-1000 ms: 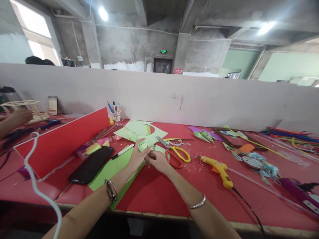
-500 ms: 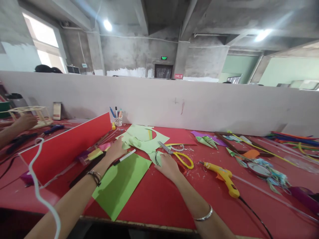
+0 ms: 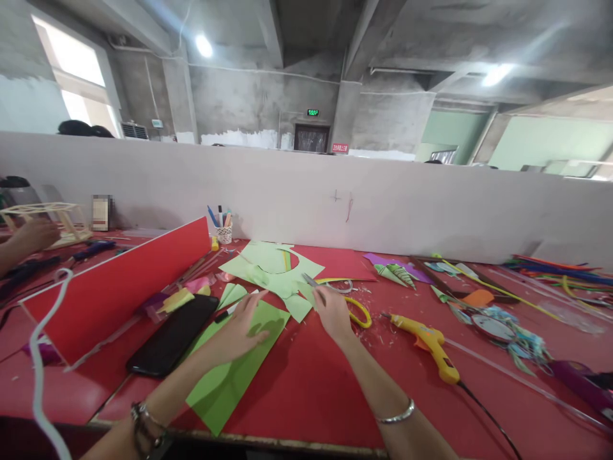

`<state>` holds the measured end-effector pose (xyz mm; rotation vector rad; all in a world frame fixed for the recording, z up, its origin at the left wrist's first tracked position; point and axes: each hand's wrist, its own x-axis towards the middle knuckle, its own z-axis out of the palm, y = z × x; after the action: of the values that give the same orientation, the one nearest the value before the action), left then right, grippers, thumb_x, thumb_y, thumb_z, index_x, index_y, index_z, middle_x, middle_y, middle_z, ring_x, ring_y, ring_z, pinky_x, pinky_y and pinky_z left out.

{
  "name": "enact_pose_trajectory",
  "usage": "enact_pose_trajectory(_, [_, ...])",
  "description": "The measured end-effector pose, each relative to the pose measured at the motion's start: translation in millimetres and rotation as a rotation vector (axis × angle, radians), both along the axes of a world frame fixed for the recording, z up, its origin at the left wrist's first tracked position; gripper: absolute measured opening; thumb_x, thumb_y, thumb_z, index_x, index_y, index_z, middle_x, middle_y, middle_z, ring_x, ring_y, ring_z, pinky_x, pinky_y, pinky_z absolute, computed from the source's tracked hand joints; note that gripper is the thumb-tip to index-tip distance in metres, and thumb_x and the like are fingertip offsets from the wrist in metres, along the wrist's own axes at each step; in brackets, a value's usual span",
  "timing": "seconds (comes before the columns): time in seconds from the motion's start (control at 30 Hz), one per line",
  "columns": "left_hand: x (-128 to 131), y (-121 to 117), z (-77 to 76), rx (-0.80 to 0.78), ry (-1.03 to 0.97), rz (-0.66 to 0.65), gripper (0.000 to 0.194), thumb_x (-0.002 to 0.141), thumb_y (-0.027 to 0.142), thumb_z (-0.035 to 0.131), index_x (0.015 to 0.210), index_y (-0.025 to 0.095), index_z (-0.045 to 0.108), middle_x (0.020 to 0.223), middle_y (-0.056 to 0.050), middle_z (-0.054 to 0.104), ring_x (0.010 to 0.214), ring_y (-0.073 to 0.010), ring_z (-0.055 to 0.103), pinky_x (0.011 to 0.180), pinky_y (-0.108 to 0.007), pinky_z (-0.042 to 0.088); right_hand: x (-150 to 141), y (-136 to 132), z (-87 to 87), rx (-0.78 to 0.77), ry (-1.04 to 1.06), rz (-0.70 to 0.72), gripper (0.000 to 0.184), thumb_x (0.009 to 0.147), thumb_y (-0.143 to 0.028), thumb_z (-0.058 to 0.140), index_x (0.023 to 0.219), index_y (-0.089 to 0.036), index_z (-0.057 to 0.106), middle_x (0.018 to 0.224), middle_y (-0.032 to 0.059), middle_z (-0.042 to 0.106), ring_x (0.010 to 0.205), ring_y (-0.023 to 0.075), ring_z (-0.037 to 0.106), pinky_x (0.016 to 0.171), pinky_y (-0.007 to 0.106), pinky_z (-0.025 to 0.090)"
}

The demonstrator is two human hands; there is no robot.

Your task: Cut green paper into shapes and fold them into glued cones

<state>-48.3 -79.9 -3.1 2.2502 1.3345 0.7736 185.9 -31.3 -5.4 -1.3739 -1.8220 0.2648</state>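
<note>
My left hand (image 3: 242, 329) hovers over a bright green sheet of paper (image 3: 223, 402), fingers apart and holding nothing. Under its fingertips lies a marker pen (image 3: 221, 316), partly covered. My right hand (image 3: 332, 313) has its fingers closed around the middle of a pair of scissors (image 3: 368, 314); the blades point away to the left and a yellow handle ring shows beside the hand. Just beyond both hands is a pale green sheet (image 3: 244, 255) with a rounded cut-out. Cut pale green pieces (image 3: 297, 308) lie in front of it.
A black phone (image 3: 172, 335) lies beside my left forearm, behind it a standing red board (image 3: 119, 287). To the right are a yellow glue gun (image 3: 428, 345) with its cable and a green paper cone (image 3: 402, 275). Another person's hand (image 3: 36, 235) holds a wooden stick frame (image 3: 71, 220).
My left hand has drawn back from the pale green pieces, over the bright green sheet. My right hand has let go of a pale green piece and taken hold of the scissors.
</note>
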Motion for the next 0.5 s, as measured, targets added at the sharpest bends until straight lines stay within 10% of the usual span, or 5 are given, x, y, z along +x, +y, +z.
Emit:
enact_pose_trajectory(0.27, [18,-13,23.2,-0.442,-0.624,0.087,0.064,0.073,0.044,0.052,0.127,0.021,0.028,0.106,-0.01,0.054,0.097,-0.0199,0.053,0.084,-0.035,0.04,-19,-22,29.0,-0.408,0.781,0.328,0.03,0.067,-0.044,0.059,0.08,-0.017,0.057,0.072,0.0015,0.061,0.065,0.0152,0.055,0.062,0.027,0.043])
enact_pose_trajectory(0.37, [28,-18,31.8,-0.453,-0.643,0.081,0.034,0.072,0.046,0.054,0.092,0.019,0.053,0.074,-0.001,0.056,0.07,-0.0149,0.055,0.073,-0.029,0.041,-21,-43,36.8,-0.402,0.774,0.362,0.031,0.07,-0.038,0.057,0.094,-0.018,0.053,0.072,0.0011,0.06,0.065,0.0149,0.056,0.06,0.026,0.045])
enact_pose_trajectory(0.5, [36,-26,36.6,-0.38,-0.548,0.072,0.037,0.071,0.05,0.052,0.053,0.019,0.042,0.052,0.004,0.041,0.052,-0.0107,0.043,0.058,-0.024,0.036,-5,-72,36.5,-0.182,0.414,0.409,0.04,0.081,-0.021,0.037,0.121,-0.022,0.041,0.085,0.0046,0.06,0.077,0.0156,0.058,0.07,0.029,0.048])
